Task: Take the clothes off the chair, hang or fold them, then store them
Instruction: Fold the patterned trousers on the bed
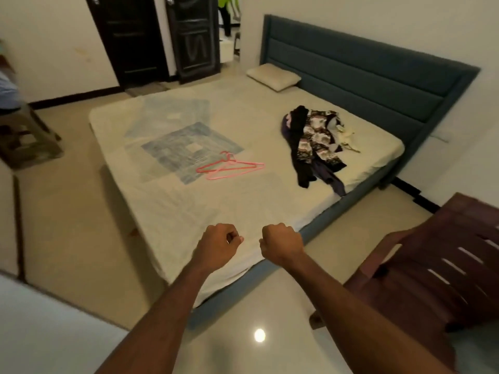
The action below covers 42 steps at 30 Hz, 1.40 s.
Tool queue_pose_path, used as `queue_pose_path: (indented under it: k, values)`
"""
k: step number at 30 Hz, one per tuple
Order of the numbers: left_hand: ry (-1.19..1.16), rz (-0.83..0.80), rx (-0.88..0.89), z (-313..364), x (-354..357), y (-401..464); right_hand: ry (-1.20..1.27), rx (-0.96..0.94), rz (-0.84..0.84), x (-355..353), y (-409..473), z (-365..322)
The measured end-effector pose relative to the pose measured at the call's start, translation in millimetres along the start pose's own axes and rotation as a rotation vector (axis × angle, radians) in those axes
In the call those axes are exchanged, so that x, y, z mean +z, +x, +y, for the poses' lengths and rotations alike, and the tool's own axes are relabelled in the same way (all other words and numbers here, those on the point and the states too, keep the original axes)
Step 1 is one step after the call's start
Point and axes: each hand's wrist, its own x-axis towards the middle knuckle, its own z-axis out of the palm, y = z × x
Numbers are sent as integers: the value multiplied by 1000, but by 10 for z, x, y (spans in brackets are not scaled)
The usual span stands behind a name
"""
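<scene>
The bed point(243, 201) is taking up most of the view, stretching away ahead of both hands, its pale sheet carrying a faded blue square pattern point(186, 149) ahead and to the left of the left hand. A padded teal headboard point(359, 76) is running along the far right side, well beyond the right hand. The glossy floor point(243, 306) is lying under the forearms and is reflecting a round spot of light point(259, 335) below the hands.

The dark red chair point(437, 268) is standing just to the right of the right hand, beside the bed's near corner; its slatted surface is showing no clothing on it. Two dark doors point(159, 36) are standing far ahead of the left hand, against the far wall.

The clothes point(316, 141) are lying in a crumpled heap on the bed, far ahead and to the right of the right hand, near the headboard; dark fabric and a black-and-white patterned piece are tangled together, with one end hanging over the mattress edge. A pillow point(273, 76) is sitting farther ahead, at the head of the bed.

Pink hangers point(229, 167) are lying flat on the sheet straight ahead of the hands, between them and the heap.

The left hand point(220, 242) and the right hand point(280, 242) are hovering side by side over the near corner of the bed, each curled into a loose fist and holding nothing, close together but not touching.
</scene>
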Motion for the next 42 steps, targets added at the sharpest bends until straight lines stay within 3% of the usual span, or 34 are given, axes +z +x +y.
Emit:
queue_pose_path:
  k: [10, 17, 25, 36, 42]
  values:
    - [-26, -150, 168, 1127, 967, 1867, 129, 237, 109, -529, 1130, 1633]
    - [-74, -252, 193, 1593, 1903, 3729, 144, 371, 143, -682, 2558, 2885]
    - [-78, -339, 100, 1882, 2690, 5708, 209, 475, -10, -738, 4107, 4031]
    - [106, -507, -11, 1688, 4082, 7257, 349, 514, 36, 128, 5635, 5227]
    - [68, -411, -107, 1127, 4439, 7908, 480, 463, 121, 958, 6478, 5514]
